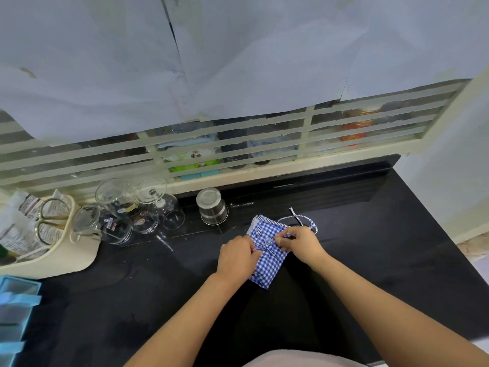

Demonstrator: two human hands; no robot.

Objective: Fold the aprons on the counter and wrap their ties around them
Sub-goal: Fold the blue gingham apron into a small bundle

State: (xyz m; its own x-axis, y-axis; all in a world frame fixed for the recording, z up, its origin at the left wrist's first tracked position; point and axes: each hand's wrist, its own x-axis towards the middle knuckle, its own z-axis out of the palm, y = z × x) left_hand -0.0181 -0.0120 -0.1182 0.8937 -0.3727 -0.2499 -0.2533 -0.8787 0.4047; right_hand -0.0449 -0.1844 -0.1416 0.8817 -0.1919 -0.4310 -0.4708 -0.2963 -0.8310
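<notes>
Left hand (238,256) and right hand (299,243), pinch-tight on tie (296,217) atop folded apron (267,266) (glasses (148,207) well left)

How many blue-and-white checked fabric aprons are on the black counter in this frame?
1. The blue-and-white checked fabric apron lies folded on the black counter, under the left hand and right hand, which pinch its striped tie. Others may lie outside the view.

Both forearms (370,295) are bare from elbow to wrist. The left hand (238,256) and right hand (300,242) are uncovered. A pale, off-white garment (299,361) covers the torso at the bottom frame edge.
</notes>
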